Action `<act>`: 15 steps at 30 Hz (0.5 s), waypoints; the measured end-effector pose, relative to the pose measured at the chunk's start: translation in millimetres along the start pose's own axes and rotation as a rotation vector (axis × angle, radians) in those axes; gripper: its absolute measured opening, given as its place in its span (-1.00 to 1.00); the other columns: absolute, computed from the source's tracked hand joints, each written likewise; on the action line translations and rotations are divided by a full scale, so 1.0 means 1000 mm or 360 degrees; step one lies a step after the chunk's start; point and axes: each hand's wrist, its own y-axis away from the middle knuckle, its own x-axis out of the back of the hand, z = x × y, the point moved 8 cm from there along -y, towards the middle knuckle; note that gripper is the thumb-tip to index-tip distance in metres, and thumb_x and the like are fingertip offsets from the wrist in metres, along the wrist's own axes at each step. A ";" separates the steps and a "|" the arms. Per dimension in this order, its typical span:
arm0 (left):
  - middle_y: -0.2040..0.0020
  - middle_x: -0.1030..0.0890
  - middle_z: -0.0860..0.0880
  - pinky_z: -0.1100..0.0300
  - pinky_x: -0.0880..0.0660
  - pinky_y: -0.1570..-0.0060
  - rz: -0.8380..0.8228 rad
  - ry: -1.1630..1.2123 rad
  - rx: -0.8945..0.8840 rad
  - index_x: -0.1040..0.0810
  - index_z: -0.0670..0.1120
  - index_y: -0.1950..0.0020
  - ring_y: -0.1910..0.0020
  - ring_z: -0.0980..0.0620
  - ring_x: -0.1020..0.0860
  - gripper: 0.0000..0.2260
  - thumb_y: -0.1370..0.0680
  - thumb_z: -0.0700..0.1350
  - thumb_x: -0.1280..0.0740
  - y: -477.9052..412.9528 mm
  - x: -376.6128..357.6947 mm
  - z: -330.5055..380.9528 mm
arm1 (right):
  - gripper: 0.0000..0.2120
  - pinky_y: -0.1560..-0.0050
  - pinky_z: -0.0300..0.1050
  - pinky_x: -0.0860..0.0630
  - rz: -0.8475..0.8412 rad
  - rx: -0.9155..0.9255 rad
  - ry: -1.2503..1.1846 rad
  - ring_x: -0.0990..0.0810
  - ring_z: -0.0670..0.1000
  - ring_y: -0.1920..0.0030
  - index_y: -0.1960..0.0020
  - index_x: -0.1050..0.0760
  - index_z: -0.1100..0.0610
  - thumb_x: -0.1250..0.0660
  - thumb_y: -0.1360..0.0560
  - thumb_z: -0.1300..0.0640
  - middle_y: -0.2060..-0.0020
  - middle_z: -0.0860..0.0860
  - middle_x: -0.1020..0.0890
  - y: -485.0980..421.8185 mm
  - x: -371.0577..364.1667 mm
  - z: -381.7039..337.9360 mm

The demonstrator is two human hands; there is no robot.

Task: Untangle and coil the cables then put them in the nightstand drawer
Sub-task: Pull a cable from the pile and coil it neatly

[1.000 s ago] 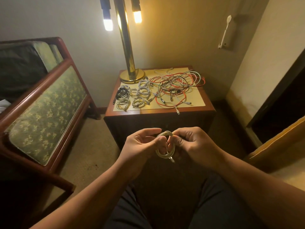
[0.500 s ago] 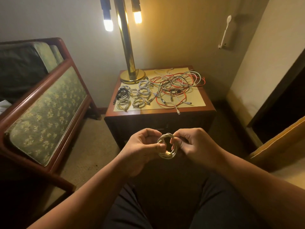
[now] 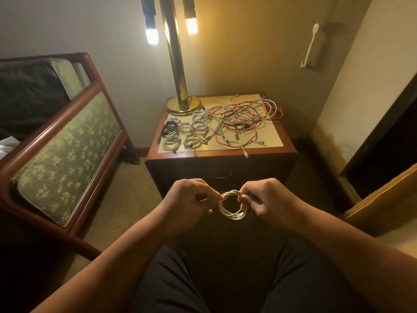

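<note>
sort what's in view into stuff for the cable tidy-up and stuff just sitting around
For the job: white coil, pinched by left hand and right hand; finished coils; tangled cables; nightstand.
Just there: brass lamp; upholstered bench; white wall fitting.

The coiled cable (image 3: pixel 233 207) is off-white. Beside the brass-gold lamp (image 3: pixel 176 64), the tangle (image 3: pixel 243 120) mixes red, white and black; the small coils (image 3: pixel 198 126) are white, one black. The surface (image 3: pixel 203 155) is reddish-brown with a tan inlay. The green cushion (image 3: pixel 67 159) bears pale leaf sprigs.
</note>
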 end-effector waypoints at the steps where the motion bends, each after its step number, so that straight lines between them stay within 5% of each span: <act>1: 0.06 -0.65 0.12 0.18 -0.66 0.07 0.0001 -0.0031 -0.0016 -0.74 -0.02 -0.01 0.08 0.14 -0.67 -0.85 -0.52 -0.23 -0.47 0.000 0.000 0.000 | -0.88 0.18 -0.33 -0.59 -0.0003 0.0008 0.0012 -0.65 -0.25 0.14 -0.05 -0.62 0.08 -0.38 -0.57 0.25 0.21 -0.20 -0.60 0.000 0.000 0.000; 6: 0.03 -0.62 0.18 0.35 -0.60 0.09 0.0260 -0.0196 -0.0203 -0.75 -0.01 0.01 0.06 0.19 -0.65 -0.88 -0.48 -0.15 -0.51 0.004 0.005 0.002 | -0.92 0.17 -0.18 -0.65 -0.0061 -0.0146 -0.0373 -0.72 -0.05 0.16 -0.04 -0.61 0.13 -0.34 -0.61 0.21 0.20 0.02 -0.70 0.005 0.001 0.003; 10: 0.12 -0.73 0.10 0.28 -0.64 0.12 0.0552 0.0077 0.0005 -0.74 -0.06 -0.01 0.11 0.18 -0.70 -0.86 -0.49 -0.24 -0.51 0.011 0.007 -0.009 | -0.88 0.19 -0.17 -0.64 -0.0045 -0.0290 -0.0923 -0.74 0.08 0.15 -0.05 -0.59 0.24 -0.28 -0.63 0.24 0.17 0.11 -0.72 0.008 0.001 -0.002; 15: 0.06 -0.73 -0.18 0.06 -0.66 0.09 0.0551 0.1278 0.0636 -0.70 -0.18 -0.01 0.02 -0.17 -0.72 -0.89 -0.58 -0.18 -0.41 0.017 -0.017 -0.030 | -0.87 0.14 -0.06 -0.69 0.0087 -0.0286 -0.1127 -0.74 0.13 0.14 -0.06 -0.59 0.28 -0.28 -0.63 0.26 0.15 0.13 -0.73 0.009 -0.005 -0.006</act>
